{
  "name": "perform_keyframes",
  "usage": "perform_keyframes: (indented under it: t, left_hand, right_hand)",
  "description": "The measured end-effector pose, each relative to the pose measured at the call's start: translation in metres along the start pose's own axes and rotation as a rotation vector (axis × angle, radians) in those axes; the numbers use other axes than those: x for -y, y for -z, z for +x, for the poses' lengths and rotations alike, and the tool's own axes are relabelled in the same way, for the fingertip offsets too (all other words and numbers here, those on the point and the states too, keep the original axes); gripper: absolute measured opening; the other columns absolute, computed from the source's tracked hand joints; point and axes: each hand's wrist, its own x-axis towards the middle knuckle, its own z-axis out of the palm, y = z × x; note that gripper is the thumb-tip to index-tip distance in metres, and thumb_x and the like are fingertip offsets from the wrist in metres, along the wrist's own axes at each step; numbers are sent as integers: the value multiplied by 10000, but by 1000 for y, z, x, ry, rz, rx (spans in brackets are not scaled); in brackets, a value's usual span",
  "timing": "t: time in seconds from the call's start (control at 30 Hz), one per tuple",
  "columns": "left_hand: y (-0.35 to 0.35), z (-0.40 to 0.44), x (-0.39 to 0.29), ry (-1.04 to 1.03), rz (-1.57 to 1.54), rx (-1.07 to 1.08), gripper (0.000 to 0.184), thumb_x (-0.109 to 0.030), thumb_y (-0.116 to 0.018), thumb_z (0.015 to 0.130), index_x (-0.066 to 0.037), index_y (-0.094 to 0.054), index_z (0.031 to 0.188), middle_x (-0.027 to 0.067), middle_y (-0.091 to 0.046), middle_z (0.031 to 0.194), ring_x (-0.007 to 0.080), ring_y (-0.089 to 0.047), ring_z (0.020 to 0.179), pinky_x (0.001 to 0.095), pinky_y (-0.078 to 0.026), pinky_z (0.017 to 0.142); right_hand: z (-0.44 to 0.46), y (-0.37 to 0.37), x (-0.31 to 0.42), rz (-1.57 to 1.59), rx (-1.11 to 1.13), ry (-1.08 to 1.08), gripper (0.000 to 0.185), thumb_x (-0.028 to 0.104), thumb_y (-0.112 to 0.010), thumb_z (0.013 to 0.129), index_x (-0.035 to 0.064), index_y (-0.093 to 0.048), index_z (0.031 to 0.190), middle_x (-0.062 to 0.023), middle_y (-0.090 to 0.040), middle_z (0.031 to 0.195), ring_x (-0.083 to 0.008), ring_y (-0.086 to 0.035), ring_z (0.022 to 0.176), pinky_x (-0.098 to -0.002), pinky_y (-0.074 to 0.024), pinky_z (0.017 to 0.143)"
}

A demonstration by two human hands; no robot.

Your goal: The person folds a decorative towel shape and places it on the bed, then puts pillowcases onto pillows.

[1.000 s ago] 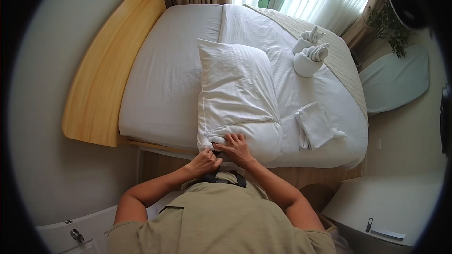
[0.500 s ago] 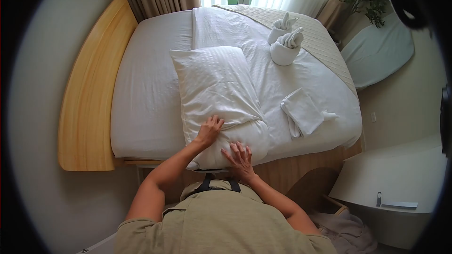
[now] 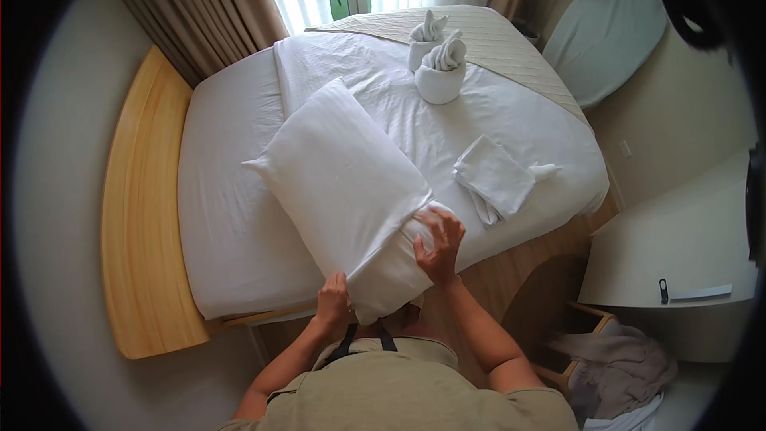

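A white pillow in a white pillowcase (image 3: 343, 168) lies slantwise across the bed, its near end hanging at the bed's edge by my waist. The case's hem crosses the pillow near that end, and a bulging end part shows beyond it. My left hand (image 3: 333, 299) is closed on the pillowcase edge at the near left corner. At the near right corner, my right hand (image 3: 440, 243) rests on the pillow beside the hem, thumb apart from the slightly blurred, bent fingers. Folded white cloths (image 3: 496, 178) lie on the bed to the right of the pillow.
Two white towel shapes (image 3: 440, 82) stand on the bed farther back. A beige quilted cover (image 3: 511, 64) lies across its far right end. The wooden headboard (image 3: 148, 215) is at left. On the right are a white desk (image 3: 678, 247) and a chair with heaped fabric (image 3: 626, 363).
The pillow has turned, its far end swinging left, and a smoother face shows. My left hand has moved to the near left corner, my right hand to the near right corner. The view has shifted.
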Motion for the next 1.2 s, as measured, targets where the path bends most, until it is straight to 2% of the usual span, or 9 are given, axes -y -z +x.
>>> perform_keyframes:
  t: [0.13,0.33,0.6,0.77,0.87,1.03,1.1,1.13,1.2]
  left_hand:
    - [-22,9,-8,50,66,345,233,8,-539,683,-27,-441,891,168,-525,836,364,-570,780,452,-484,587]
    - [-26,145,-33,-379,71,-168,401,65,-516,692,-22,-480,1082,148,-493,956,336,-512,853,409,-459,661]
    - [-4,176,-109,-615,-155,-29,326,53,-548,655,-41,-578,966,86,-494,808,255,-567,745,345,-498,592]
    - [21,117,-62,-359,-133,-199,249,58,-569,640,-56,-552,861,86,-462,763,272,-545,646,379,-465,517]
    - [32,99,4,1,18,-335,222,77,-552,644,-74,-506,801,89,-461,772,317,-530,626,409,-451,517]
    - [78,44,45,88,43,-358,148,60,-502,657,-37,-502,769,115,-462,711,346,-521,613,417,-436,540]
    - [129,39,28,44,0,-373,79,35,-485,673,-5,-497,740,126,-464,672,333,-508,588,398,-421,532]
    - [172,50,7,0,-5,-480,44,21,-485,685,9,-492,726,129,-463,655,318,-498,570,381,-410,520]
    - [249,61,-24,15,-38,-618,21,25,-485,716,6,-491,724,105,-456,643,217,-480,537,328,-372,485]
  right_hand:
    - [-39,-49,-35,-171,77,-716,786,323,-777,631,113,-403,1290,-100,-465,1200,-297,-406,1157,-500,-308,922]
    - [-41,-46,4,-156,6,-300,479,103,-694,675,53,-555,1130,-116,-536,961,-298,-508,966,-410,-369,846]
    - [-41,-64,44,-465,175,-32,340,188,-529,780,-2,-576,1058,-143,-539,917,-268,-522,885,-369,-387,755]
    - [-27,-65,9,136,187,-344,172,193,-597,764,54,-625,860,-160,-587,875,-331,-545,876,-452,-395,778]
    - [-17,-45,8,6,-120,-200,230,221,-626,747,26,-616,867,-167,-592,892,-372,-537,885,-480,-389,774]
    - [14,-16,6,141,-22,-173,340,147,-648,710,-18,-574,998,-232,-570,1019,-421,-506,988,-486,-379,866]
    - [52,13,21,250,-51,-170,235,138,-631,734,-42,-603,884,-239,-603,904,-417,-551,899,-473,-413,815]
    - [72,42,31,153,227,-281,236,185,-620,776,-38,-610,698,-227,-597,700,-409,-584,713,-469,-444,700]
    - [120,89,56,43,147,0,414,326,-620,809,-19,-574,586,-212,-560,574,-384,-567,557,-471,-429,581]
